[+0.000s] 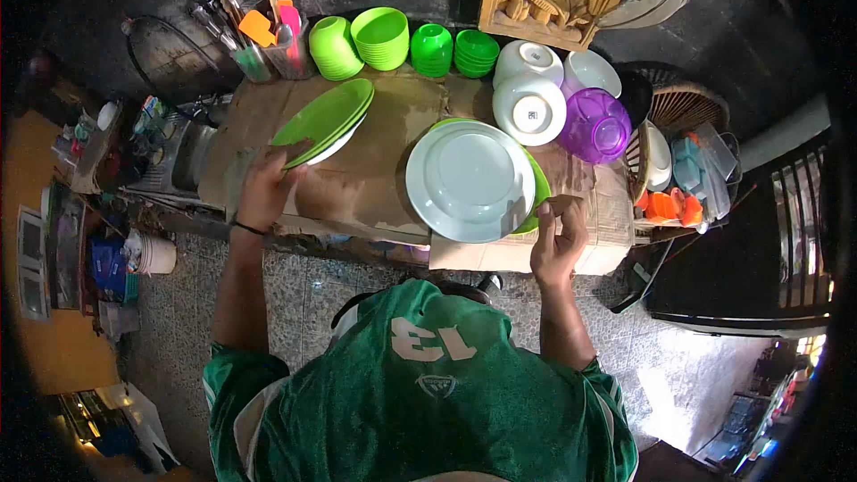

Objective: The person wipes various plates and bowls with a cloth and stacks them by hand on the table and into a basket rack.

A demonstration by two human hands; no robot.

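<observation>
My left hand (264, 186) is closed on the near rim of a few stacked green plates (326, 120), which are tilted up over the cardboard. A white plate (337, 145) shows beneath them, and I cannot tell whether the hand grips it too. On the right, a stack of white plates (470, 180) lies flat, with a green plate (541, 187) sticking out from under it. Beside that green rim is my right hand (561, 234), its fingers loosely curled and the thumb apart. Whether its fingertips touch the rim is unclear.
Along the back stand light green bowls (381, 38), darker green bowls (432, 49), upturned white bowls (529, 109) and a purple bowl (598, 125). Utensil holders (284, 58) are at the back left. A basket of plastic containers (701, 174) sits right of the cardboard-covered surface (357, 201).
</observation>
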